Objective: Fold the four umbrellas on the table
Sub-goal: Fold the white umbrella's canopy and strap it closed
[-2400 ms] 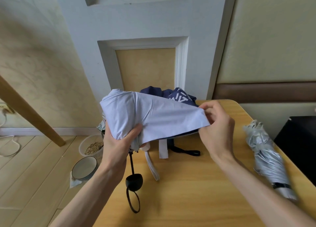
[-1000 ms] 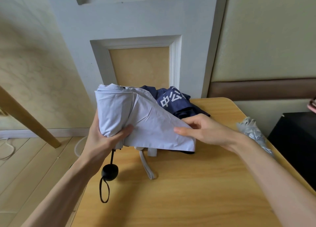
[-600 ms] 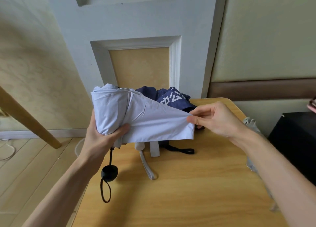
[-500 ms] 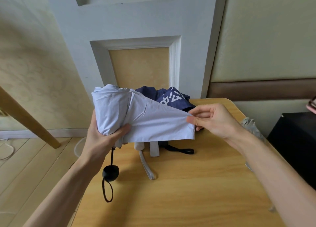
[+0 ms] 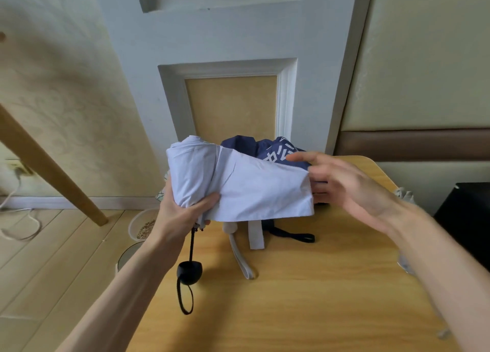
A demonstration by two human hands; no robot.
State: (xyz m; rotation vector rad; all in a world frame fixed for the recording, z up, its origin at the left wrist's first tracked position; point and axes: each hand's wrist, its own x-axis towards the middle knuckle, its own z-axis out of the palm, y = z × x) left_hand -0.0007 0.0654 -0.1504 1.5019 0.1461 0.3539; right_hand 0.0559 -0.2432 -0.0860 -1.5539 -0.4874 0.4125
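Lilac umbrella (image 5: pixel 252 190) is grasped at its bundled end by the left grip (image 5: pixel 180 213) above the bench (image 5: pixel 305 298); the right grip (image 5: pixel 347 187) is spread, released, beside the loose flap.

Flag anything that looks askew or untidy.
The lavender umbrella in the left hand is only part rolled: one flap juts out sideways, unwrapped. Behind it the navy umbrella lies crumpled on the table.
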